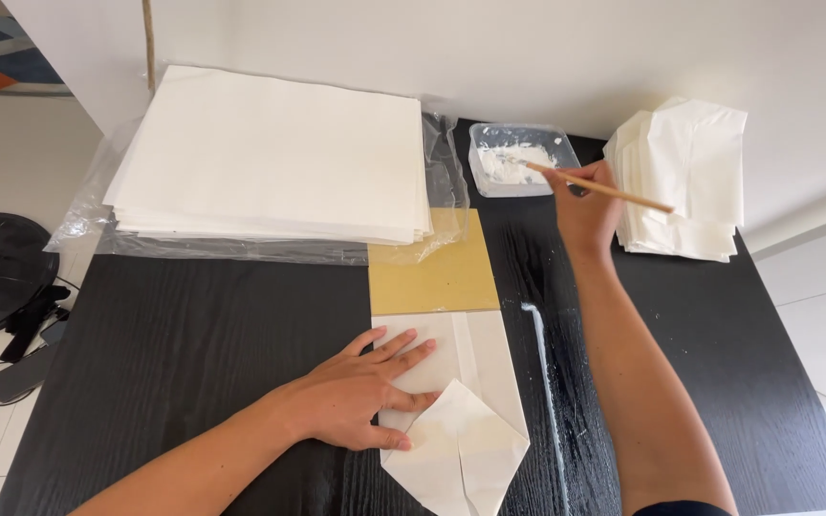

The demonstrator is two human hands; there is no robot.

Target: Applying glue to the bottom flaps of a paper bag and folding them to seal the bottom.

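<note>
A black wooden table (pixel 193 344) against a white wall carries stacked paper sheets (pixel 270 153). The left hand (pixel 356 397), fingers spread, flattens a folded paper bag (pixel 466 420); the right hand (pixel 585 205) pinches a stick (pixel 614 191) in a paste tub (pixel 518 158) (finished bags (pixel 685 182) beside).

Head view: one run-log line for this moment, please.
left hand: flat on folded paper bag | right hand: holds wooden stick, tip in paste tub | surface: black table
</note>
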